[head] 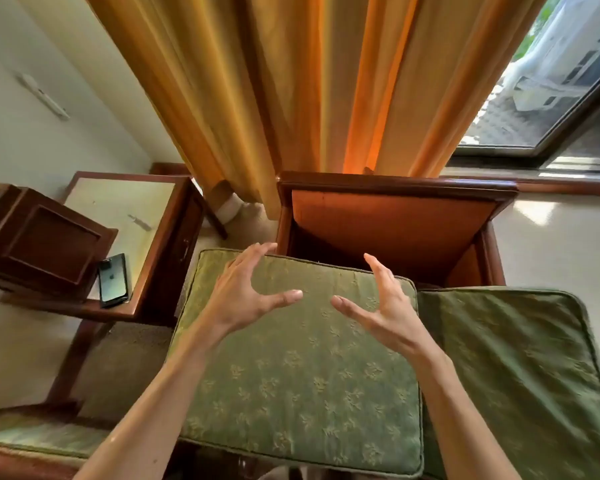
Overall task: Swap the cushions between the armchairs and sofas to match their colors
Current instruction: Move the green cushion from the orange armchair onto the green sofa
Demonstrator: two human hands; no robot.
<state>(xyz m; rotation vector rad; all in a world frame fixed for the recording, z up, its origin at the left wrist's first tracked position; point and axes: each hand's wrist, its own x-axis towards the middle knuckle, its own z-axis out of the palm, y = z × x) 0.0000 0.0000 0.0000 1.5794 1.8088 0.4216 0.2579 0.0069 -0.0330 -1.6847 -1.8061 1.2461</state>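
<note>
A green cushion with a small leaf pattern lies flat just below me. A second, darker green cushion lies beside it on the right, their edges touching. Behind them stands a wooden armchair with orange upholstery and no seat cushion in it. My left hand and my right hand hover over the far half of the patterned cushion, fingers spread and curled, holding nothing. At the bottom left a green upholstered seat in a wooden frame shows partly.
A wooden side table with a pale top stands to the left, a dark phone on its near edge and a wooden box beside it. Orange curtains hang behind the armchair. A window is at the right.
</note>
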